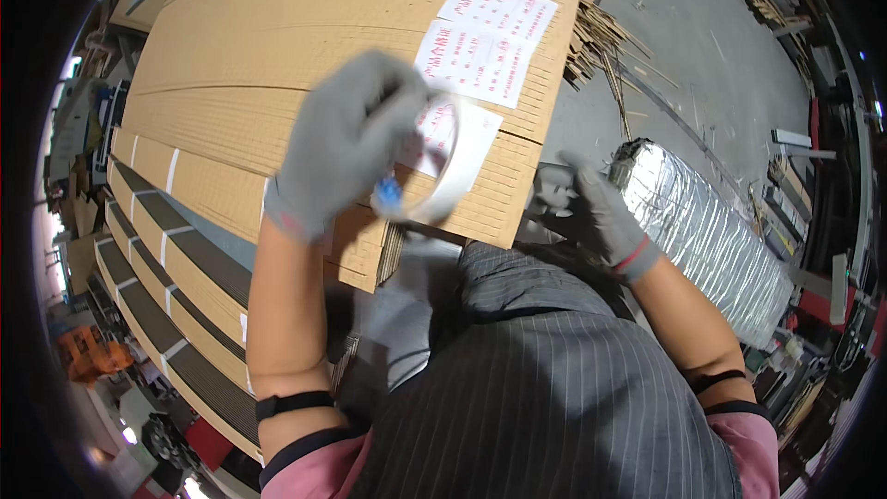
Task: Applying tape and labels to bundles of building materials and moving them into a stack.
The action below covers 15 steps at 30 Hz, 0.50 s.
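My left hand [346,134], in a grey glove, is closed on a roll of white tape [459,171] and looks blurred. A small blue piece [388,192] shows at the roll's lower left edge. The tape hangs over a stack of brown slotted cardboard sheets [268,46], in front of printed white paper labels [490,55] that lie along the sheets' right edge. My right hand [610,217], also gloved in grey, is off the stack's near right corner with its fingers apart. It appears to hold nothing, though dark shapes behind it blur its outline.
Strapped bundles of cardboard strips [176,305] run along the left. A long bundle wrapped in silver foil [707,236] lies on the right, beyond my right hand. Loose thin strips [601,42] are piled on the grey floor [679,9]. An orange machine [92,359] stands far left.
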{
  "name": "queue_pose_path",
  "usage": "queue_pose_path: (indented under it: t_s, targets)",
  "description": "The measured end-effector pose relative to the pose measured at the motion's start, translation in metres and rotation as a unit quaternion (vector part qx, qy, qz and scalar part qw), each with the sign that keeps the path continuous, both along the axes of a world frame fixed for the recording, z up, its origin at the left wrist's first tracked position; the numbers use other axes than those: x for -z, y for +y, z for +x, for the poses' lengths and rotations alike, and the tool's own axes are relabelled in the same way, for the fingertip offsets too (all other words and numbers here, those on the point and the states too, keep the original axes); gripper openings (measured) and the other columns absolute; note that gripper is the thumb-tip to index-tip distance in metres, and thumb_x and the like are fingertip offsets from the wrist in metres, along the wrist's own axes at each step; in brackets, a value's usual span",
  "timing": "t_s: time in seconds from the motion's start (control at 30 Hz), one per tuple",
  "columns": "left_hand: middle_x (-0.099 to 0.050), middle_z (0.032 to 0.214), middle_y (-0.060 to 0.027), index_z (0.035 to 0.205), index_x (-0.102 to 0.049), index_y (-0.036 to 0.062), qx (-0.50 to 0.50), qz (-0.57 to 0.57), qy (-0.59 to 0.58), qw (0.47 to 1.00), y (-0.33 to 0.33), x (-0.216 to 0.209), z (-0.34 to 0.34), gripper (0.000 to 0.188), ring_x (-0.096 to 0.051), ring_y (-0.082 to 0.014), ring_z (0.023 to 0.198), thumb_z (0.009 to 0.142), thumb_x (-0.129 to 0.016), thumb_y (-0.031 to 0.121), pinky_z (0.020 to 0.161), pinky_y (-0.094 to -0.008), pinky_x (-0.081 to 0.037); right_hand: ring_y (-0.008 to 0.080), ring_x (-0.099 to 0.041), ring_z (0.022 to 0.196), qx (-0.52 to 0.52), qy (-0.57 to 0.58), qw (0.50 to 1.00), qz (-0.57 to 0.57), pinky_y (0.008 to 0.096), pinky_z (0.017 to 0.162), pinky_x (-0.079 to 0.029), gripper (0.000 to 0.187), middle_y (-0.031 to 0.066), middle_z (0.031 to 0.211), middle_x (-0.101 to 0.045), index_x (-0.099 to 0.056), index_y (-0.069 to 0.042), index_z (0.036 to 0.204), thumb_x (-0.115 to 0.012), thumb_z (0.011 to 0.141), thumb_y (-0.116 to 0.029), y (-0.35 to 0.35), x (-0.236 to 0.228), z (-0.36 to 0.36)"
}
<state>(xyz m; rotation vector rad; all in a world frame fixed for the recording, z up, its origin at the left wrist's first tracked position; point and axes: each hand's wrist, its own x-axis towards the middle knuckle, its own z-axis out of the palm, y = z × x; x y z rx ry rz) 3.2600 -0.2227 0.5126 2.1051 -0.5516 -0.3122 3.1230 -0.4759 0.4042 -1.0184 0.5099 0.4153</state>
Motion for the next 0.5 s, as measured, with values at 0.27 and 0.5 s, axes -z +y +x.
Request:
queue_pose_path:
  t_s: [0.27, 0.5]
  targets:
    - [-0.056, 0.119, -0.0206, 0.084, -0.053, -0.0014, 0.146, 0.121, -0.219, 0.957, 0.024, 0.031, -0.065, 0.009, -0.046, -0.0429, 0.117, 0.085, -0.055, 0.008, 0.105, -0.0537, -0.029, 0.0315, -0.046, 0.129, -0.05, 0.026, 0.949, 0.31, 0.0491, 0.104, -0.042, 0.083, 0.0176, 0.143, -0.041, -0.024, -0.004, 0.146, -0.026, 0.092, -0.068, 0.041, 0.021, 0.013]
    - [-0.051, 0.128, -0.026, 0.086, -0.052, -0.0027, 0.062, 0.072, -0.169, 0.981, 0.004, 0.054, -0.088, 0.011, -0.041, -0.0493, 0.123, 0.086, -0.055, 0.008, 0.106, -0.0517, -0.029, 0.0284, -0.045, 0.13, -0.018, 0.039, 0.937, 0.346, 0.0438, 0.107, -0.041, 0.081, 0.0156, 0.145, -0.04, -0.024, -0.006, 0.147, -0.02, 0.093, -0.067, 0.045, 0.034, 0.021]
